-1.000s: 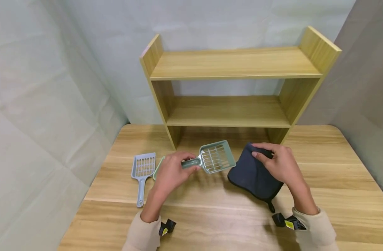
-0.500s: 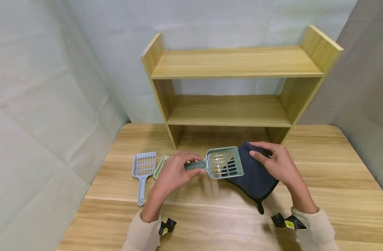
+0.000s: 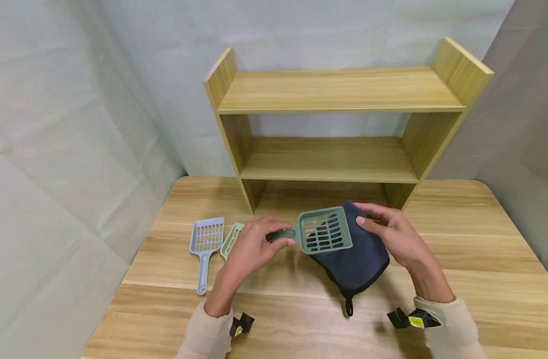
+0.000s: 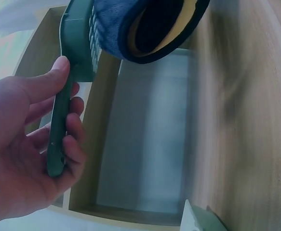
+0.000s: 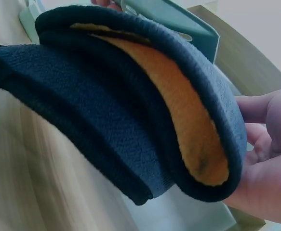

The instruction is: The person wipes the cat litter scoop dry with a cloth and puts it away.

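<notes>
My left hand point(image 3: 249, 249) grips the handle of a dark green litter scoop point(image 3: 347, 228), thumb along the handle in the left wrist view. The scoop's slotted pan points right and overlaps a navy cloth point(image 3: 361, 262) in the head view. That cloth has black edging and a small hanging loop at its lower corner. My right hand point(image 3: 399, 237) pinches the cloth's upper right part between thumb and fingers. Seen from the right wrist, the cloth point(image 5: 97, 101) is folded over, with a yellow-orange inner side showing.
A blue-grey litter scoop point(image 3: 203, 271) lies at the table's left. Beside it is a light green scoop point(image 3: 239, 227), partly hidden by my left hand. A wooden shelf unit point(image 3: 330, 172) stands at the back of the wooden table point(image 3: 301, 319).
The cloth has swung left and its loop has shifted left and down. The dark green scoop has moved right and overlaps the cloth in the head view. Both hands keep their holds.
</notes>
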{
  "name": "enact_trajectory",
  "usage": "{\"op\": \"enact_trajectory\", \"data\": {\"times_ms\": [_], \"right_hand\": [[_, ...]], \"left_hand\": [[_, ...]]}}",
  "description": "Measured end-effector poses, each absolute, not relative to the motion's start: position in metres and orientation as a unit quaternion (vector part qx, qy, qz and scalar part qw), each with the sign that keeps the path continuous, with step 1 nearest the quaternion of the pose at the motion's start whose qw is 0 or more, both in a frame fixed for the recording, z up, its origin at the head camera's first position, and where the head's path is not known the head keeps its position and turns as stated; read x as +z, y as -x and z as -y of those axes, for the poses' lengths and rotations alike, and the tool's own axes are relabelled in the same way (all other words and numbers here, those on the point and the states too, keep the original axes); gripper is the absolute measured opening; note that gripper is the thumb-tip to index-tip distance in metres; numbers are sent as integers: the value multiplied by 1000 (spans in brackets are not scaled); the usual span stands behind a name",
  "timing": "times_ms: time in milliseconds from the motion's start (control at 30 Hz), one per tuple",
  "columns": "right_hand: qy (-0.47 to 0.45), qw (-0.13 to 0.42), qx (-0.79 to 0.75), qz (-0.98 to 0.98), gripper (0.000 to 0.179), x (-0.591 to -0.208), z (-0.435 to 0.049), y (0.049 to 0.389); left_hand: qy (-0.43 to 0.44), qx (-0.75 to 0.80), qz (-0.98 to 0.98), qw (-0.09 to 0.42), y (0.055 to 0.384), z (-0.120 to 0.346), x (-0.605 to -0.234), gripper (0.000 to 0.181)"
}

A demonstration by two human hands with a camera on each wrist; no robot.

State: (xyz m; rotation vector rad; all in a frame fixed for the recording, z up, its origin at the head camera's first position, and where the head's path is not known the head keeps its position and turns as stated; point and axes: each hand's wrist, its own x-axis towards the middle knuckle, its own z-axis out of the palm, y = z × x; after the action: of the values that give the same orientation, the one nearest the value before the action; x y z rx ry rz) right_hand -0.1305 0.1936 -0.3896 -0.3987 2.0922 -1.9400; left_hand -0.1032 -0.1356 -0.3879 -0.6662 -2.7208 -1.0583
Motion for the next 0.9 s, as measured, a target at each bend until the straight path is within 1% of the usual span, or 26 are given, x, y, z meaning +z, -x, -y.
{"op": "enact_trajectory", "data": {"times_ms": [133, 300, 467, 700, 900], "right_hand": [[148, 165, -704, -675, 39, -395, -189, 133], [172, 185, -726, -639, 31, -402, -184, 133], [186, 211, -738, -613, 33, -404, -181, 131], [207, 212, -736, -609, 36, -403, -183, 131], [231, 236, -734, -593, 39, -400, -189, 132]], "left_hand": [[239, -368, 894, 88, 103, 134, -390, 35], [257, -390, 879, 89, 102, 132, -392, 36], [272, -406, 869, 75, 102, 130, -391, 37], [257, -410, 873, 57, 100, 130, -386, 36], [247, -417, 874, 42, 98, 135, -385, 38]]}}
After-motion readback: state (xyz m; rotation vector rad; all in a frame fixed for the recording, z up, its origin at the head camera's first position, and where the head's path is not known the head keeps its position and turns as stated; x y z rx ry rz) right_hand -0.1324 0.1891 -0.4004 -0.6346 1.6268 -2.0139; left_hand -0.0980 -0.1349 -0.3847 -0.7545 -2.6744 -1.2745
